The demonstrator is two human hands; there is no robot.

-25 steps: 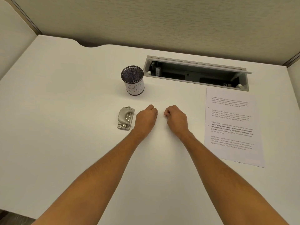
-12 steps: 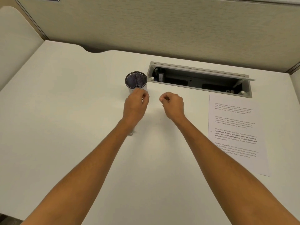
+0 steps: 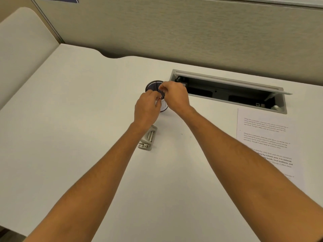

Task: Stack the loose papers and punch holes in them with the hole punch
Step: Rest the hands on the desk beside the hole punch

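Note:
The grey metal hole punch (image 3: 147, 139) lies on the white desk, partly under my left forearm. A printed sheet of paper (image 3: 265, 137) lies flat at the right, its lower part hidden by my right arm. My left hand (image 3: 147, 108) and my right hand (image 3: 175, 96) meet over the black mesh cup (image 3: 153, 85), fingers curled and pinched together. A tiny reddish speck shows between the fingertips, too small to identify. Neither hand touches the punch or the paper.
An open cable tray (image 3: 227, 90) is sunk into the desk behind the paper. A fabric partition wall (image 3: 174, 32) runs along the back. The desk's left edge curves away toward a side panel (image 3: 21, 41).
Both hands have moved forward from the middle of the desk to the mesh cup and closed in on each other. The hole punch, hidden half a second ago, shows again beside my left forearm.

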